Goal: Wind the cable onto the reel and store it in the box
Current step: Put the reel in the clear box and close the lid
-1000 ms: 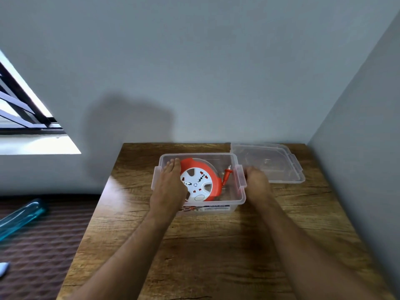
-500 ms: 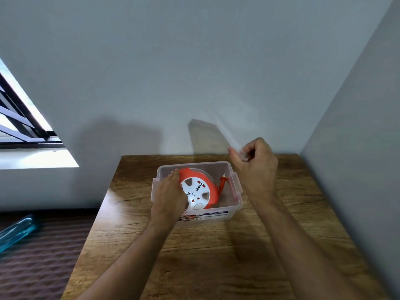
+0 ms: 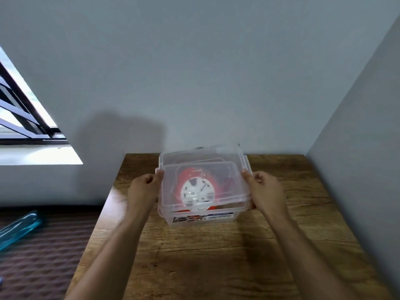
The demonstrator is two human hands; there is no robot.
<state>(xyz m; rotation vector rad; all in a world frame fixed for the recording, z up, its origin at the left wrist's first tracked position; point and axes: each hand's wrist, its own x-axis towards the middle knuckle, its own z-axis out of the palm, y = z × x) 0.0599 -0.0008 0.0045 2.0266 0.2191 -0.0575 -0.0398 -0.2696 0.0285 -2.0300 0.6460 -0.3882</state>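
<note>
A clear plastic box (image 3: 201,219) stands on the wooden table (image 3: 216,256) near the far wall. Inside it lies the orange cable reel with its white hub (image 3: 197,191), seen blurred through plastic. The clear lid (image 3: 229,167) hovers over the box, tilted with its far edge raised. My left hand (image 3: 144,189) pinches the lid's left edge. My right hand (image 3: 265,191) pinches its right edge. The wound cable is mostly hidden behind the lid.
The table sits in a corner, with a wall behind and another close on the right. A blue bottle (image 3: 19,228) lies on a dark patterned surface (image 3: 43,256) to the left. A window (image 3: 23,118) is at the far left.
My right hand lifted the lid off the table at the right and carried it over the box. My left hand left the reel and took the lid's left edge.
</note>
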